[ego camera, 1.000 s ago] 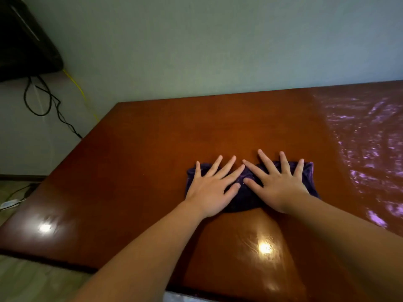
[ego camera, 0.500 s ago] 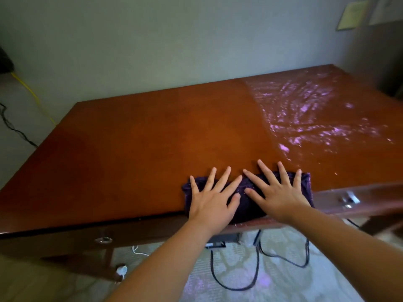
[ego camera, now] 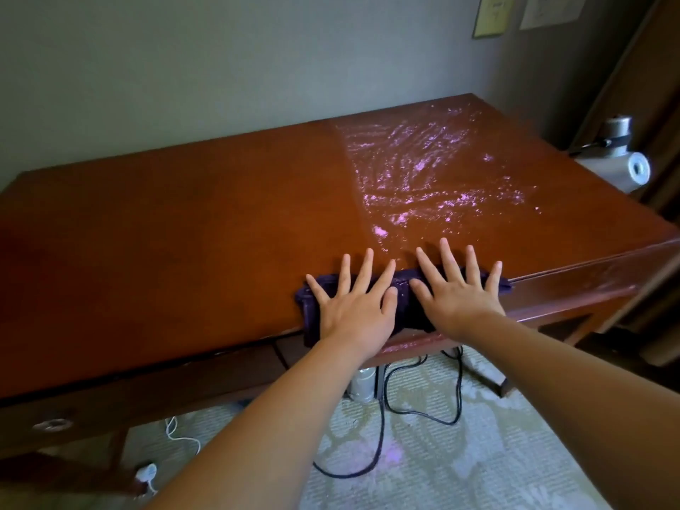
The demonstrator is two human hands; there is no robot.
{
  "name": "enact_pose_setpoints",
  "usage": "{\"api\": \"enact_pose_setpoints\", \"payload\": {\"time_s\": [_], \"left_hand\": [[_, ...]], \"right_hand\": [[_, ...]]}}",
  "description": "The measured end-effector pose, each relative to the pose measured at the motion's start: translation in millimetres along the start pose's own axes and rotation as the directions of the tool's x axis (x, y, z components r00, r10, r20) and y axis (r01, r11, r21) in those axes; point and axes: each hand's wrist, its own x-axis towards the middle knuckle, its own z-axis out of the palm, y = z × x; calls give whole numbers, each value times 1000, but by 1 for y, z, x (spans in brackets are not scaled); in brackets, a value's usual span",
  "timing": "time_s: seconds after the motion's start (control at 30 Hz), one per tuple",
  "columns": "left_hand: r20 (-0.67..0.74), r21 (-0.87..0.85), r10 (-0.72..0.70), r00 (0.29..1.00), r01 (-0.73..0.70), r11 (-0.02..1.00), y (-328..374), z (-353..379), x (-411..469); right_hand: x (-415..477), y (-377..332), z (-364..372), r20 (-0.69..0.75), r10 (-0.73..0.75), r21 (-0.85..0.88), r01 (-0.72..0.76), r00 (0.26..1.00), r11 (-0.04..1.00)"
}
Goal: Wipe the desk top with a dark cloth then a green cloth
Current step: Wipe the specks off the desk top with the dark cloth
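Flat and splayed side by side on the dark cloth (ego camera: 404, 288), left hand (ego camera: 355, 311) and right hand (ego camera: 460, 298) gripping nothing, cloth's long axis along the desk top (ego camera: 184, 233) near edge, wet streaks (ego camera: 423, 178) ahead, nearer the right.

**Layout at the counter's near edge**

The cloth (ego camera: 404, 288) lies on the counter (ego camera: 184, 222) at its near edge, hanging partly over it. Left hand (ego camera: 353, 307) rests on the cloth at 9 o'clock, right hand (ego camera: 460, 296) at 3 o'clock. Cables (ego camera: 419, 410) lie on the floor (ego camera: 478, 454) beneath, at 6 o'clock.
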Motion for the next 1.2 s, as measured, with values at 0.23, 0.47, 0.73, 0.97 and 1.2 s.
{"api": "enact_pose_setpoints", "payload": {"time_s": [0.23,0.47,0.73,0.97,1.2], "left_hand": [[-24,52,-114,993,115,992,26,-8,51],[-70,89,-156,985,162,983,24,-16,111],[-100,71,-151,984,158,985,12,-35,208],[-101,41,-163,981,168,985,-21,-62,332],[-102,27,-193,976,197,980,-66,-93,455]], "right_hand": [[50,34,-15,-19,-74,-25,73,997,997],[104,58,-37,-45,-166,-44,164,985,986],[206,59,-66,-75,-201,-75,196,977,978],[334,42,-98,-105,-231,-97,221,967,970],[469,9,-135,-112,-256,-108,244,960,964]]}}
